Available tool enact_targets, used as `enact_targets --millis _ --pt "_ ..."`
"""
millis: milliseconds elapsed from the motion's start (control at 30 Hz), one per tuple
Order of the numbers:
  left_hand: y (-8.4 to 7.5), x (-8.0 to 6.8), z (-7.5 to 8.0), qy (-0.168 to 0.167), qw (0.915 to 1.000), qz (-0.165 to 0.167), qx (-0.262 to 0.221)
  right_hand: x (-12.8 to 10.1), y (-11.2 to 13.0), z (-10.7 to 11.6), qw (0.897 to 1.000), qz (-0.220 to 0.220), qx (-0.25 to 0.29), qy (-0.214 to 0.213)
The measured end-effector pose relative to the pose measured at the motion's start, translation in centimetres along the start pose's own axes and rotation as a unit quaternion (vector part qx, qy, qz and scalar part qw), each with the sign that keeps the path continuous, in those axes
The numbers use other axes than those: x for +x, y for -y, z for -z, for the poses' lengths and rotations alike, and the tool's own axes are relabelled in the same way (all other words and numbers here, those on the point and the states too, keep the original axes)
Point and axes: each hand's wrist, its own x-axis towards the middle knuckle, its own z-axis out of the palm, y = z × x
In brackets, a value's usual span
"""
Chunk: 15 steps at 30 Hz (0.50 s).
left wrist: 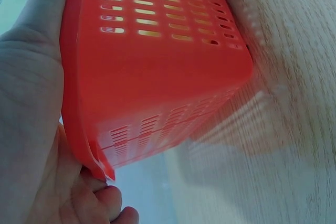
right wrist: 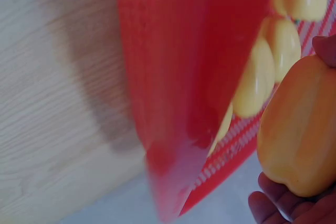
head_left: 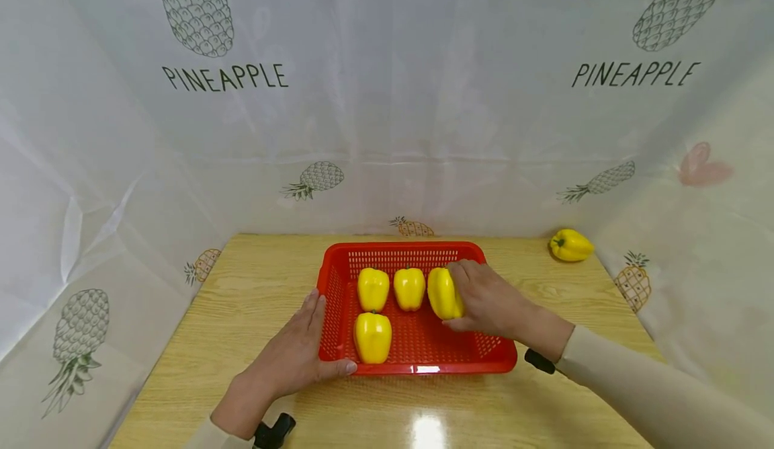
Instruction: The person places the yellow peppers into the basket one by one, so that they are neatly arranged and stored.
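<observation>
A red plastic basket (head_left: 417, 370) with slotted walls stands on the wooden table. My left hand (head_left: 293, 348) holds its near left corner, thumb over the front rim and fingers along the left side; the left wrist view shows fingertips by the basket's rim (left wrist: 79, 93). Inside the basket, my right hand (head_left: 490, 301) grips a yellow bell pepper (head_left: 443, 293) from its right side. The right wrist view shows this pepper (right wrist: 299, 129) between thumb and fingers. Left of it are more yellow bell peppers: two at the back (head_left: 373, 289) (head_left: 409, 289) and one at the front left (head_left: 372, 338).
Another yellow bell pepper (head_left: 570, 245) lies on its side at the table's far right corner. A pale sheet (head_left: 423, 113) printed with pineapples hangs behind the table (head_left: 242, 301) and along both sides.
</observation>
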Motion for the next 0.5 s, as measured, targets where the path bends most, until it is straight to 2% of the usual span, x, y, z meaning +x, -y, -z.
enact_targets --millis 500 --pt "0.1 0.0 -0.2 -0.005 1.0000 -0.003 -0.004 1.9 3.3 -1.4 0.991 0.022 -0.021 0.128"
